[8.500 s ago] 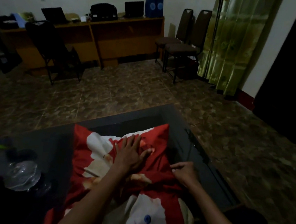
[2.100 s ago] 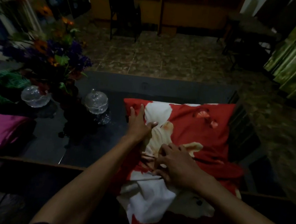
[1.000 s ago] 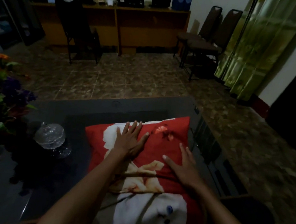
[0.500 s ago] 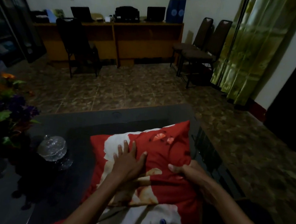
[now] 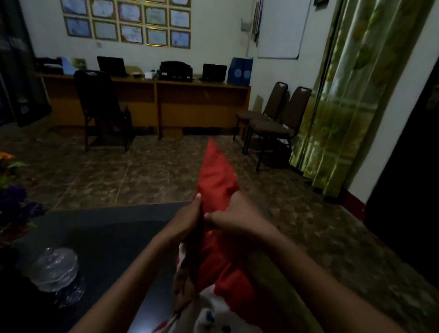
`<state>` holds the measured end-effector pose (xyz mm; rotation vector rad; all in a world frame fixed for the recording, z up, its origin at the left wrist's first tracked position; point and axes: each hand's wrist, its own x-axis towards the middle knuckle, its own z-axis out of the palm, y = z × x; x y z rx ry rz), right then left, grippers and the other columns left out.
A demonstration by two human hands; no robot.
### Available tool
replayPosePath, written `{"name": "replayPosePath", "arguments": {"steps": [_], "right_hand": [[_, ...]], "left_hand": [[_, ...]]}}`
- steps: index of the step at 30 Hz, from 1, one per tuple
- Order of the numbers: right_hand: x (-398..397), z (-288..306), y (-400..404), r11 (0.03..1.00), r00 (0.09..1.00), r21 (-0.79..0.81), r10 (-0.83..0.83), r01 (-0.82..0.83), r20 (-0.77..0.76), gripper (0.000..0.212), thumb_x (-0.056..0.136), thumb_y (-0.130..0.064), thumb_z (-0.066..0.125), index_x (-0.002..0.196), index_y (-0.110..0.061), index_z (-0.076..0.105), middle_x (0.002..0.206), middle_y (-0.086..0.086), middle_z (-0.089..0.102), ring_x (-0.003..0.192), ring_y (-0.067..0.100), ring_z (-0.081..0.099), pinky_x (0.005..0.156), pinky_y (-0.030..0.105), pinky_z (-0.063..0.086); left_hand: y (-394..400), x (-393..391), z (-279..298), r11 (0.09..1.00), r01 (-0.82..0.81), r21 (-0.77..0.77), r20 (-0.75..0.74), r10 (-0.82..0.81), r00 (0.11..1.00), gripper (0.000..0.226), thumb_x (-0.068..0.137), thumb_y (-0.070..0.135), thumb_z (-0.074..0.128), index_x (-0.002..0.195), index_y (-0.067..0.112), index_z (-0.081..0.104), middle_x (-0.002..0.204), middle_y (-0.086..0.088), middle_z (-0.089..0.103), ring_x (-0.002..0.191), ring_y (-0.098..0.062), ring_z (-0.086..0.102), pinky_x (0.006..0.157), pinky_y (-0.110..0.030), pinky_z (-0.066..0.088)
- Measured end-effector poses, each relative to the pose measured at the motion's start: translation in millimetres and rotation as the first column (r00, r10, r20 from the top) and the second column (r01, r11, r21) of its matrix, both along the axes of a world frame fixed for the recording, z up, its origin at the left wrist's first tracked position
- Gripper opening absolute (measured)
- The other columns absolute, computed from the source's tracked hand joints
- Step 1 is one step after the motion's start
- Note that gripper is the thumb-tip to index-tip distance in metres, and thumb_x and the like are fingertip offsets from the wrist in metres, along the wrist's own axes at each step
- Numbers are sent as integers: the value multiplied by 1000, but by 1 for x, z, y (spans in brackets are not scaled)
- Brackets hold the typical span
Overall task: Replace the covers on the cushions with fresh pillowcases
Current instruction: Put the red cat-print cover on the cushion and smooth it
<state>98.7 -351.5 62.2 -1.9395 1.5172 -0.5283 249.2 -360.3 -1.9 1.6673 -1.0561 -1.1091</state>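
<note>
Both forearms are bare to the frame edge, with bare left grip (image 5: 184,223) and right grip (image 5: 234,218).

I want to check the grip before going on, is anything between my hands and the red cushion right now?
Nothing visible is. The left hand and the right hand both hold the red cushion directly, raised on edge above the dark table. The glass dish and flowers sit off to the left, apart from it.
</note>
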Motion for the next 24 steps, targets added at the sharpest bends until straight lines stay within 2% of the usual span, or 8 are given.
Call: {"name": "replayPosePath", "arguments": {"steps": [5, 9, 13, 16, 18, 20, 22, 24], "right_hand": [[14, 11, -4, 925, 973, 305, 232, -225, 14, 86, 81, -33, 83, 153, -18, 38, 125, 2, 59, 96, 13, 59, 75, 27, 50], [22, 5, -6, 832, 927, 409, 331, -376, 178, 71, 94, -9, 68, 156, -16, 34, 113, 4, 70, 91, 12, 65, 73, 26, 51], [36, -11, -9, 753, 858, 417, 406, -509, 315, 47, 98, 5, 55, 140, -18, 52, 83, 1, 65, 67, 4, 62, 58, 19, 48], [52, -21, 1, 746, 832, 406, 356, -527, 426, 40, 98, 5, 55, 133, -16, 60, 99, 9, 71, 78, 12, 67, 54, 18, 49], [62, -27, 5, 809, 830, 343, 288, -478, 477, 32, 96, 3, 60, 124, -13, 65, 101, 11, 75, 80, 15, 71, 53, 19, 50], [65, -42, 1, 923, 871, 170, 246, -344, 426, 26, 92, -3, 69, 113, -16, 70, 95, 8, 76, 73, 11, 69, 54, 20, 49], [57, -63, -9, 978, 956, -22, 207, -207, 207, 20, 87, -17, 77, 100, -30, 69, 92, -3, 72, 77, 6, 67, 61, 19, 47], [45, -84, -11, 978, 978, 14, 209, -208, -13, 26, 84, -37, 79, 101, -35, 60, 94, -12, 65, 82, 2, 61, 62, 18, 43]], "left_hand": [[53, 21, 7, 998, -57, -30, -218, 49, 975, 55, 102, 57, 31, 138, 22, 53, 120, -4, 60, 84, -12, 58, 72, -33, 46], [74, 23, 12, 991, 31, -130, -245, -63, 967, 33, 96, 51, 47, 122, 34, 54, 103, 15, 63, 73, 5, 68, 61, -14, 51], [85, 47, 5, 1000, -21, 9, -180, 23, 983, 43, 85, 59, 65, 118, 31, 61, 98, 4, 72, 63, -7, 71, 46, -17, 51], [96, 66, -3, 991, -111, 78, -188, 124, 974, 30, 92, 51, 62, 108, 26, 63, 84, 0, 70, 50, -8, 68, 43, -18, 49], [106, 83, -9, 983, -167, 73, -138, 176, 975, 34, 93, 47, 64, 113, 19, 66, 90, -5, 72, 61, -11, 71, 52, -21, 55], [118, 100, -16, 974, -222, 53, -30, 224, 974, 58, 86, 61, 67, 123, 15, 68, 104, -8, 74, 86, -19, 73, 81, -35, 60], [123, 117, -30, 964, -264, 28, 73, 262, 962, 88, 66, 82, 61, 126, 18, 68, 114, -7, 73, 102, -22, 71, 98, -42, 55], [125, 129, -46, 961, -275, 39, 37, 274, 961, 106, 58, 92, 57, 135, 19, 62, 125, -2, 69, 113, -20, 67, 106, -40, 48]]}}
